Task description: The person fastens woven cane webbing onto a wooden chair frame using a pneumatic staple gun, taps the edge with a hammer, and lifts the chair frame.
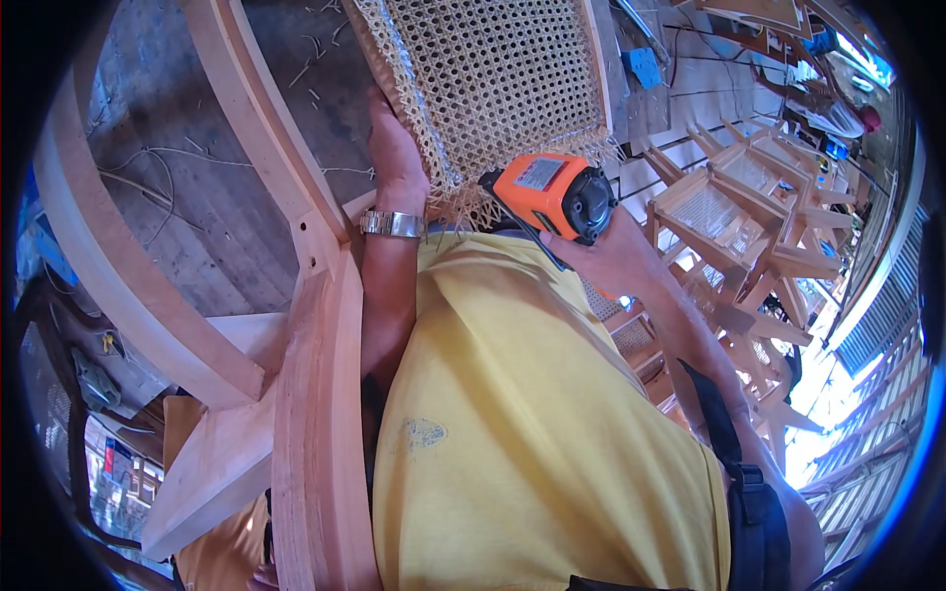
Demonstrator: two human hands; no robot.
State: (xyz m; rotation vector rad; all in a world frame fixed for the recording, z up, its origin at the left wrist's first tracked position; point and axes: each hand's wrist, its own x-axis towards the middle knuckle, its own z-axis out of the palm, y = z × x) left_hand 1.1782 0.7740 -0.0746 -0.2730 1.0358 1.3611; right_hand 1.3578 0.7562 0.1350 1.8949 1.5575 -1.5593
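One left hand (394, 148) grips the edge of one woven cane panel (493, 79) just beyond its fingers; one right hand (611, 258) wraps one orange power tool (552, 192).

Furniture workshop, chair-making. Unfinished bare-wood chair frames (749, 207) stacked at right; curved raw timber frame (305, 394) close by; woven cane panel (493, 79) with loose ends; orange power tool (552, 194); cane offcuts (315, 59) littering plank floor (187, 177); corrugated sheeting at the edge
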